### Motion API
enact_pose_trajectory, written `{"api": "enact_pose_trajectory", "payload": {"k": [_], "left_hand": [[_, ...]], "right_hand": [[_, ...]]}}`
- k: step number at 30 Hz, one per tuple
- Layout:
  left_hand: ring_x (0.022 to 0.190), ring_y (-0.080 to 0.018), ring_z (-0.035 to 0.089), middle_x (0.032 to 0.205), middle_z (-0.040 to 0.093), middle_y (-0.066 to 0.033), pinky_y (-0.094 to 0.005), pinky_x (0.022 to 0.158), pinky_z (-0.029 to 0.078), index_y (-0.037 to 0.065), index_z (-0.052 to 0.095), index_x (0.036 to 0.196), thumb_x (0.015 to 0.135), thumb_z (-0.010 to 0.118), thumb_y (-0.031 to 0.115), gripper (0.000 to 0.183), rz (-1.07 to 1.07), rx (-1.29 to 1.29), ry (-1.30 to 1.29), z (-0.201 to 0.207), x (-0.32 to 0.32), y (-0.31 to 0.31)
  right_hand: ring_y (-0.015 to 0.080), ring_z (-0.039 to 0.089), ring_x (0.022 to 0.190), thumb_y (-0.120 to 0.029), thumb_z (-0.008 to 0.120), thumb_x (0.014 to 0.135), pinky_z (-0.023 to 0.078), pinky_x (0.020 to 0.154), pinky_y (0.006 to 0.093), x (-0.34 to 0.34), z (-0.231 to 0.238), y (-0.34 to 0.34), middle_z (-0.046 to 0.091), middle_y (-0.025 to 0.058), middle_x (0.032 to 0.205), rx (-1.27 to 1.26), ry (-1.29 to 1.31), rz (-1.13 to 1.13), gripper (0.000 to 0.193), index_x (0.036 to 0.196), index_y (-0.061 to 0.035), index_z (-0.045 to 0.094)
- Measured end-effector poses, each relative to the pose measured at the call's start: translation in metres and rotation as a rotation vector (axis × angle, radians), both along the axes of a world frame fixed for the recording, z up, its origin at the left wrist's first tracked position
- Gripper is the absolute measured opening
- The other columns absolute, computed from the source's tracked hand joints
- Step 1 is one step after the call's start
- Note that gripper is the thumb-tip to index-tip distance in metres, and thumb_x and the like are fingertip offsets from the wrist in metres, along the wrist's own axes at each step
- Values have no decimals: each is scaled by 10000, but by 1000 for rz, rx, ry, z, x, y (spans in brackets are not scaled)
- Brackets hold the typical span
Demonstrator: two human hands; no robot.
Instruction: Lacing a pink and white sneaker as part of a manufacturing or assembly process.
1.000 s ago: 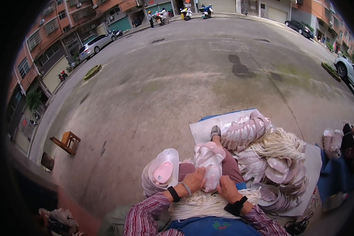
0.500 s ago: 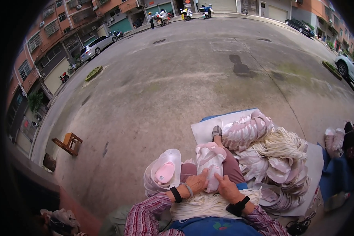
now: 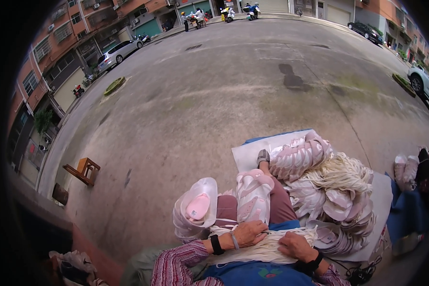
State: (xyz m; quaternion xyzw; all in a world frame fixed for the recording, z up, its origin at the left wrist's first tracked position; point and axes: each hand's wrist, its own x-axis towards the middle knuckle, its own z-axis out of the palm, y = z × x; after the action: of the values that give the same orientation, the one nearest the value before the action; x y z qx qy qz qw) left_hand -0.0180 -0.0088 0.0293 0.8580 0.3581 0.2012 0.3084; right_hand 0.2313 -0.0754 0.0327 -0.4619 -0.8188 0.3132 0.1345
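A bundle of white shoelaces (image 3: 257, 251) lies across my lap. My left hand (image 3: 249, 234) is at its upper edge, fingers pinched together on a white shoelace. My right hand (image 3: 296, 246) is apart from it over the bundle's right side, fingers curled closed; what they hold, if anything, is hidden. Beyond my left hand, a pink and white shoe upper (image 3: 253, 198) rests on my thighs, with no hand on it. Left of my knee stands a curled stack of pale shoe uppers (image 3: 181, 217), with a pink oval piece (image 3: 198, 206) showing inside.
Stacked shoe uppers (image 3: 300, 157) and a heap of cream laces (image 3: 341, 174) lie on a white sheet (image 3: 382, 200) at right. A wooden stool (image 3: 85, 170) stands at left on the concrete. More uppers (image 3: 406, 171) sit beside another person at far right. Parked cars (image 3: 120, 53) line the yard.
Both hands have left the shoe upper and drawn back toward me, down to the laces on my lap. My right hand has moved slightly right, its pointing fingers now curled.
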Motion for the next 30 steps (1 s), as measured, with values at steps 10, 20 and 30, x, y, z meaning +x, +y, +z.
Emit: {"api": "enact_pose_trajectory", "payload": {"k": [10, 20, 30], "left_hand": [[938, -346, 579, 995, 542, -169, -431, 789, 469, 45, 463, 1161, 847, 639, 290, 435, -410, -45, 232, -28, 30, -25], [964, -339, 586, 1066, 569, -142, -415, 819, 481, 63, 517, 1145, 865, 636, 244, 354, -298, -38, 72, 6, 68, 8], [1348, -385, 317, 1424, 355, -180, -570, 1064, 237, 101, 343, 1424, 870, 569, 422, 679, -619, 70, 435, -38, 131, -24]], "right_hand": [[341, 601, 841, -148, 688, 775, 503, 712, 424, 20, 7, -16, 562, 147, 913, 95, -44, -335, 210, 958, -68, 625], [390, 596, 832, -81, 602, 801, 494, 729, 464, 71, -18, -5, 568, 190, 938, 252, -89, -574, 237, 1035, -44, 603], [402, 618, 780, -122, 582, 800, 493, 732, 462, 97, -71, -16, 642, 219, 807, 83, -2, -632, 154, 844, -7, 675]]}}
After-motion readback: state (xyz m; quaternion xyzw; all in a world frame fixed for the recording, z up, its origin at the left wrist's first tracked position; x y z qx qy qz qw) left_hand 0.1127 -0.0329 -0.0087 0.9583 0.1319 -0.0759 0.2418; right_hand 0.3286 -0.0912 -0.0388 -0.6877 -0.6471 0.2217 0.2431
